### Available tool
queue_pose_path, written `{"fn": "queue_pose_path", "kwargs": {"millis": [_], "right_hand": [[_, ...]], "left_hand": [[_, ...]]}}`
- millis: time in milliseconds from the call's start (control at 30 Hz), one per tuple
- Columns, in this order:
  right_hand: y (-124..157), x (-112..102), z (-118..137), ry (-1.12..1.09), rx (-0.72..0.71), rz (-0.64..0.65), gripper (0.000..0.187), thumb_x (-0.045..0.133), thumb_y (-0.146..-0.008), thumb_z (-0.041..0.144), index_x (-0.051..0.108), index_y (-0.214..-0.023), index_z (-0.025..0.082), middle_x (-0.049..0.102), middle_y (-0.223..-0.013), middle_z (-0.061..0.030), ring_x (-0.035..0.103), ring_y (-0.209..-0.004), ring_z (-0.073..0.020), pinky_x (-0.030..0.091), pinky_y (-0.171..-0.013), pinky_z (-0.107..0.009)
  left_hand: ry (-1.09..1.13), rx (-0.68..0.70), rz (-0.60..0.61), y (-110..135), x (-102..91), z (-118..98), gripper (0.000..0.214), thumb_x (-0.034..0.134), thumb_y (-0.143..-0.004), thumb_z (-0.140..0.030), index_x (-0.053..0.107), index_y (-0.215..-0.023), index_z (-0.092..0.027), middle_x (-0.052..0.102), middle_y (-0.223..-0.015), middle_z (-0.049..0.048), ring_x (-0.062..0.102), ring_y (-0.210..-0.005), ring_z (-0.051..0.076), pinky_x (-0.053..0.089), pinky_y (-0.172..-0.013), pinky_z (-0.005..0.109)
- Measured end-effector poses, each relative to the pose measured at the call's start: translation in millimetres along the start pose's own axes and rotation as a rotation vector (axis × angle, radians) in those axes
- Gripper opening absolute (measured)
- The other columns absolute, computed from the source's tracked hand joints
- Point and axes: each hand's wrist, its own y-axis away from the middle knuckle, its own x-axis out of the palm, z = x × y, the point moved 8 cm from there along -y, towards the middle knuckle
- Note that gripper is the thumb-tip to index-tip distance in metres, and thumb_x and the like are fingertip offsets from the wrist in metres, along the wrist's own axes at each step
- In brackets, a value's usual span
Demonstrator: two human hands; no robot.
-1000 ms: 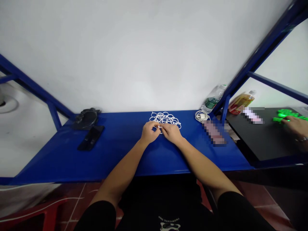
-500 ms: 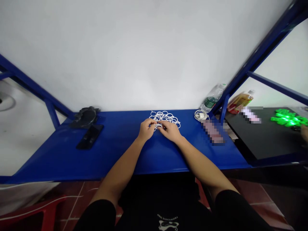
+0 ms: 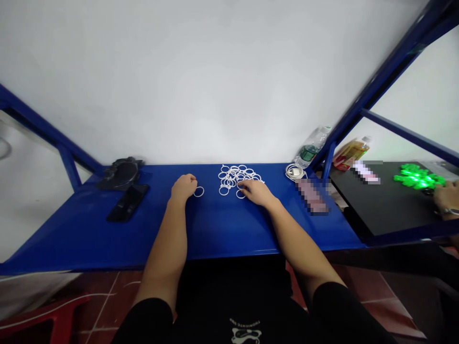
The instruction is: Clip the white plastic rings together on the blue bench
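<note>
Sorting thin white rings (image 3: 236,180) on the blue surface (image 3: 215,224)

One ring (image 3: 199,192) is touched by the curled left hand (image 3: 183,186); the pile is pressed under the right hand (image 3: 255,191), nothing visibly gripped; light, springy, best pinched at the rim

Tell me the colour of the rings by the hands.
White rings, clearest in the head view.
</note>
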Motion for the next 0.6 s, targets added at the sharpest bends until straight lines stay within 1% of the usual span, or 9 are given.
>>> {"fn": "queue_pose_path", "kwargs": {"millis": [33,67,133,167,267,333,400,500,600], "right_hand": [[0.5,0.4,-0.8,-0.003,-0.001,0.014,0.033,0.06,-0.092,0.012,0.073,-0.12,0.025,0.078,-0.115,-0.006,0.071,-0.097,-0.0212,0.051,-0.083,-0.03],[1.2,1.6,-1.2,-0.01,-0.003,0.034,0.035,0.059,-0.089,0.008,0.074,-0.117,0.024,0.078,-0.113,-0.0059,0.071,-0.096,-0.0208,0.05,-0.082,-0.029],[2.6,6.1,0.3,-0.026,-0.017,0.088,0.037,0.059,-0.084,0.003,0.075,-0.111,0.022,0.077,-0.108,-0.0056,0.069,-0.091,-0.0196,0.049,-0.078,-0.027],[3.2,8.7,2.2,-0.033,-0.032,0.112,0.037,0.059,-0.082,0.002,0.075,-0.109,0.022,0.076,-0.106,-0.0055,0.068,-0.089,-0.0191,0.048,-0.076,-0.027],[4.3,15.1,9.1,-0.037,-0.082,0.137,0.036,0.064,-0.081,0.005,0.074,-0.112,0.02,0.073,-0.105,-0.0057,0.066,-0.089,-0.0188,0.046,-0.076,-0.026],[4.8,19.5,13.4,-0.034,-0.115,0.147,0.031,0.066,-0.083,0.008,0.074,-0.11,0.02,0.071,-0.104,-0.0059,0.064,-0.088,-0.0183,0.045,-0.076,-0.026],[5.6,24.1,17.3,-0.042,-0.15,0.175,0.023,0.064,-0.086,0.007,0.075,-0.102,0.02,0.068,-0.103,-0.0055,0.063,-0.084,-0.0165,0.045,-0.076,-0.026],[6.7,24.1,24.1,-0.099,-0.218,0.172,0.022,0.06,-0.088,0.003,0.074,-0.094,0.019,0.065,-0.103,-0.0052,0.062,-0.086,-0.016,0.047,-0.079,-0.026],[7.2,11.9,30.8,-0.165,-0.283,0.056,0.02,0.059,-0.093,0.005,0.073,-0.095,0.02,0.063,-0.115,-0.0081,0.063,-0.102,-0.0194,0.05,-0.09,-0.031]], "left_hand": [[-0.003,-0.013,-0.025,0.5,-2.5,-0.3,0.002,0.071,-0.078,-0.017,0.07,-0.079,-0.019,0.069,-0.072,0.0022,0.057,-0.068,0.02,0.049,-0.076,0.034],[-0.002,-0.018,-0.045,1.5,-3.1,-3.8,0.005,0.071,-0.081,-0.019,0.072,-0.086,-0.018,0.072,-0.08,0.0043,0.06,-0.074,0.021,0.05,-0.08,0.036],[0.018,0.004,-0.055,5.5,2.5,-19.8,0.014,0.067,-0.088,-0.022,0.073,-0.1,-0.017,0.075,-0.098,0.0076,0.064,-0.086,0.023,0.051,-0.088,0.039],[0.035,0.033,-0.041,8.8,9.0,-31.6,0.017,0.065,-0.091,-0.024,0.074,-0.104,-0.018,0.076,-0.104,0.0076,0.065,-0.09,0.023,0.051,-0.09,0.039],[0.082,0.166,0.065,25.0,37.1,-73.9,0.016,0.065,-0.092,-0.027,0.076,-0.104,-0.023,0.078,-0.102,0.0034,0.068,-0.085,0.02,0.053,-0.087,0.034],[0.11,0.342,0.188,41.7,57.3,-106.0,0.017,0.064,-0.092,-0.027,0.077,-0.103,-0.023,0.078,-0.102,0.0049,0.07,-0.09,0.021,0.054,-0.086,0.034],[0.115,0.426,0.253,55.4,68.8,-125.3,0.016,0.063,-0.093,-0.026,0.077,-0.101,-0.024,0.078,-0.101,0.0045,0.071,-0.092,0.021,0.054,-0.084,0.032],[0.126,0.436,0.264,63.3,71.6,-134.6,0.02,0.061,-0.095,-0.025,0.076,-0.108,-0.024,0.077,-0.105,0.0043,0.072,-0.095,0.021,0.055,-0.084,0.032],[0.138,0.41,0.252,60.9,68.0,-132.4,0.027,0.06,-0.098,-0.028,0.074,-0.121,-0.024,0.077,-0.11,0.0051,0.072,-0.096,0.021,0.055,-0.085,0.032]]}}
